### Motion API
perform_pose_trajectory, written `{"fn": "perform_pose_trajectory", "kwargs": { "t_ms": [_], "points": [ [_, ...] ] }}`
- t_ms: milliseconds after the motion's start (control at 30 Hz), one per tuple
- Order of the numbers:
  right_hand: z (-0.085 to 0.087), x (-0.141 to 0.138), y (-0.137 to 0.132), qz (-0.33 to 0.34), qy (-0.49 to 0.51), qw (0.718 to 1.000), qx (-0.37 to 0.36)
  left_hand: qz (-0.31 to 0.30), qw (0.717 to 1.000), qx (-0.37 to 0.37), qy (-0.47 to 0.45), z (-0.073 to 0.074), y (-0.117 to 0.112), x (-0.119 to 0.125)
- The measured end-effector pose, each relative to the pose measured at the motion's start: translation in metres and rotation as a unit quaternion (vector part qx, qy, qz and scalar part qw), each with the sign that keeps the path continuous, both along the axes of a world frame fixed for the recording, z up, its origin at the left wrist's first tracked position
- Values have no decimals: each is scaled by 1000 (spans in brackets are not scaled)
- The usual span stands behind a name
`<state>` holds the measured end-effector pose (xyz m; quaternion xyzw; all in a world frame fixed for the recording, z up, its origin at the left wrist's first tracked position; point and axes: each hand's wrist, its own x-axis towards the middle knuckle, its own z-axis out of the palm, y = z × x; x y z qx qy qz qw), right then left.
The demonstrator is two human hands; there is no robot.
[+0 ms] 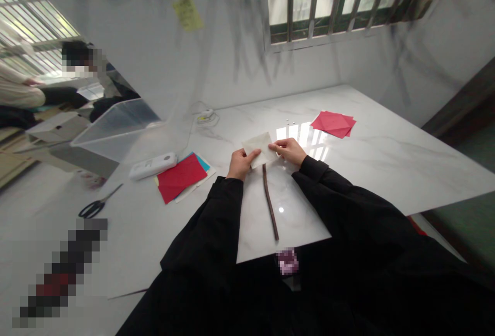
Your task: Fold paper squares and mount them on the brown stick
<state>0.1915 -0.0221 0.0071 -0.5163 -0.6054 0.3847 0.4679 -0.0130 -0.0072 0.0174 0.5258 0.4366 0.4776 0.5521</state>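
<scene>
Head view, lower centre: a thin brown stick (268, 198) lies lengthwise on the white worktop (386, 171), its upper end just at the paper's lower edge; whether they touch, I cannot tell.
Cream paper: the piece (260, 141) is at the centre of the frame, between both hands, tilted.
Left grip: the left hand (240, 163) pinches the left side, thumb flat on top.
Right grip: the right hand (291, 151) pinches the right edge between thumb and finger.
Handling: light, even pressure should serve best; thin paper probably creases under a hard pinch, so line up edges before pressing.
Left of centre: a red sheet (181, 176) tops a small stack beside a white device (152, 166); scissors (93, 208) lie farther left, well apart from the fingers.
Right of centre, farther: red papers (333, 123) overlap, clear of the hands.
</scene>
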Motion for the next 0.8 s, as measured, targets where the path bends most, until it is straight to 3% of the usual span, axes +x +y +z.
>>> {"fn": "perform_pose_trajectory", "kwargs": {
  "t_ms": [67, 167, 333, 567, 800],
  "points": [
    [-1, 2, 2, -18, -10, 1000, 4, 8, 1000, 0, -8, 0, 0, 1],
    [-3, 13, 8, -115, -66, 991, 37, 32, 999, 1, -23, -1, 0, 2],
    [-13, 52, 28, -271, -212, 938, 33, 51, 998, 4, -23, -5, 0, 2],
    [-22, 77, 74, -311, -335, 889, 20, 45, 999, 10, -11, -9, -1, 4],
    [-21, 82, 98, -349, -289, 892, -2, 33, 999, 16, -5, -7, -4, 6]
  ]
}}
